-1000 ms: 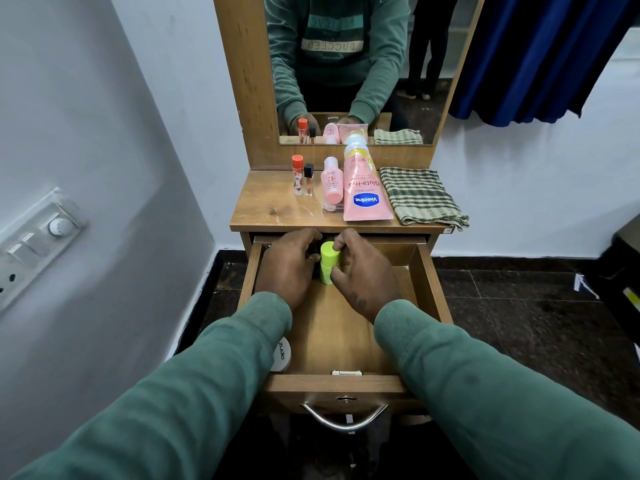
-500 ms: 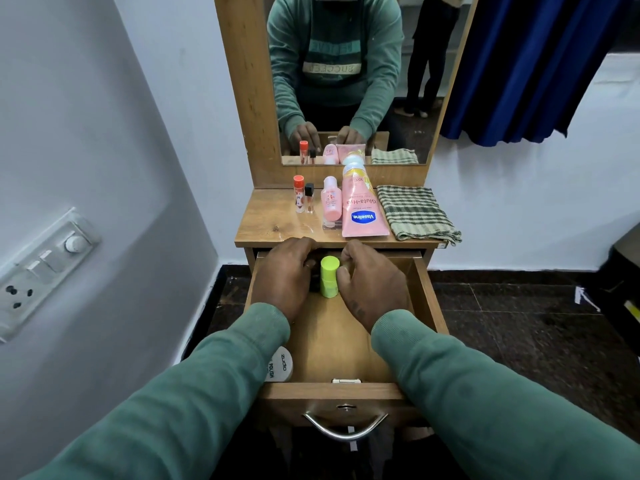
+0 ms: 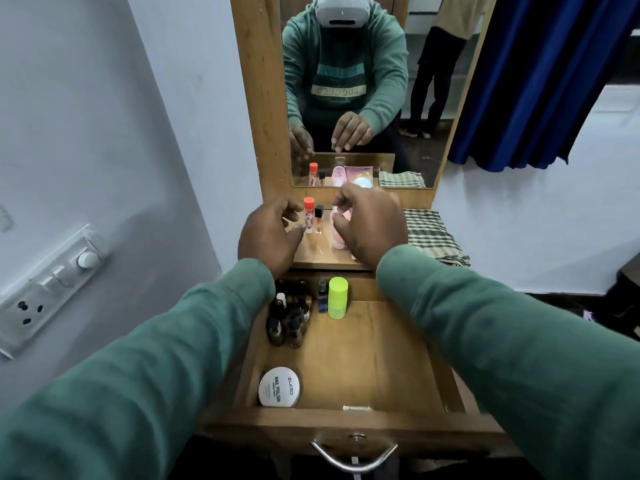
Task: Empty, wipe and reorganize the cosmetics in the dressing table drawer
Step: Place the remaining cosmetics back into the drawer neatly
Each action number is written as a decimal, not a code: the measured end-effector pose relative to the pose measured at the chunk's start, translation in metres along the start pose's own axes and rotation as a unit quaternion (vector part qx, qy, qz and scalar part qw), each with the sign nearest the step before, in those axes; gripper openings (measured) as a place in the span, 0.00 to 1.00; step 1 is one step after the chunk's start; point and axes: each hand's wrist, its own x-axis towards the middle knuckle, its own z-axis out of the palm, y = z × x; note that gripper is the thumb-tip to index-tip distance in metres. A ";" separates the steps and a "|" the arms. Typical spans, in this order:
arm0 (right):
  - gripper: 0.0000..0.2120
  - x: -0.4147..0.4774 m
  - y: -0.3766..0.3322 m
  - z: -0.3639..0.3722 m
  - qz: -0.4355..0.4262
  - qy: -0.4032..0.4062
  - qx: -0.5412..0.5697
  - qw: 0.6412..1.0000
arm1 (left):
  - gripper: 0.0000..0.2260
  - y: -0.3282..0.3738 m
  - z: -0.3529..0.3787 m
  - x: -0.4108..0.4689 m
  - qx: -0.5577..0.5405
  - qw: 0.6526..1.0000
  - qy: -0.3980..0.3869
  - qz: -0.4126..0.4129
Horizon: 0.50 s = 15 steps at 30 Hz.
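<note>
Currently, left hand [image 3: 270,237]: raised over the table top [image 3: 322,258], with fingers spread on either side of the orange-capped vial [image 3: 308,216] and not closed on it.
Right hand [image 3: 370,226]: apart from the left, with fingers loosely curled above the pink bottle [image 3: 337,233]. The mirror [image 3: 346,81] shows the fingertips clear of it, holding nothing.
Step in hand (judged): returning the table-top cosmetics to the drawer [image 3: 363,358], one piece per hand.
Doing it well: pinch the vial low on its body, not by the cap. Lift it straight up so the black-capped vial [image 3: 318,218] just beside it is not toppled. Take the pink bottle round its waist and set both pieces upright.
Drawer: pulled open below the hands, with a bare varnished wood floor and a curved metal handle [image 3: 353,459].
Already inside: a cluster of dark bottles [image 3: 289,318] stands at the back left. A blue bottle [image 3: 322,301] and a lime-green cylinder [image 3: 337,297] stand upright just beside it. A round white tin [image 3: 280,386] with a printed lid lies flat at the front left.
Materials and shapes: the vials are slender and clear, probably glass, so they would tip easily. The pink bottle is smooth, rounded plastic.
Checked cloth [image 3: 433,237]: woven and folded, on the right of the table top.
</note>
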 end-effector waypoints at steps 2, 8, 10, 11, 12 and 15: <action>0.08 0.022 0.003 0.012 0.017 -0.035 -0.028 0.999 | 0.13 -0.002 0.007 0.017 -0.004 1.000 -0.002 -0.017; 0.14 0.048 0.002 0.054 0.013 -0.071 -0.057 0.996 | 0.20 -0.009 0.030 0.048 0.017 0.999 -0.046 0.008; 0.14 0.051 0.002 0.062 0.009 -0.067 -0.066 0.995 | 0.17 -0.009 0.032 0.053 0.026 0.998 -0.054 0.027; 0.15 0.051 0.002 0.064 0.010 -0.069 -0.063 0.996 | 0.16 -0.009 0.033 0.054 0.035 0.997 -0.054 0.036; 0.15 0.052 0.003 0.066 0.010 -0.070 -0.056 0.996 | 0.15 -0.009 0.032 0.053 0.045 0.997 -0.053 0.045; 0.14 0.047 0.003 0.063 0.004 -0.060 -0.027 0.998 | 0.14 -0.007 0.029 0.048 0.043 0.997 -0.050 0.051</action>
